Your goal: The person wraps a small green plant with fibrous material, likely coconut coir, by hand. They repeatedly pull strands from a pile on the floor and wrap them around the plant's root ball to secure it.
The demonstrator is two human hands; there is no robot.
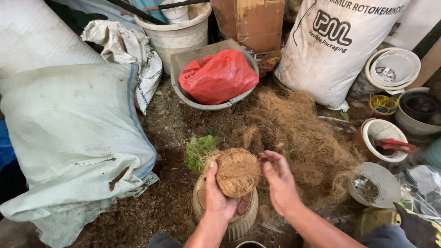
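1. Head view, the hands: the left hand [219, 195] is clasped around a ball of coconut fibre [237, 171], fingers curled up its left side and holding it just above a ribbed clay pot [229, 219]. The right hand [280, 183] is beside the ball with loosely curled fingers pinching at fibre strands near the ball's right edge; whether it grips any is too fine to tell.
2. Head view, the surroundings: a small green plant [199, 149] sticks out behind the ball. A heap of loose fibre [303, 133] lies to the right on the soil-strewn ground. A grey basin [183, 59] holding a red plastic bag [218, 76] sits beyond, with white sacks [69, 133] to the left.
3. Step in hand, as I judge it: wrapping and shaping the fibre round the ball. The next move seems to call for a steady left-hand hold while the right pulls strands taut across the surface.
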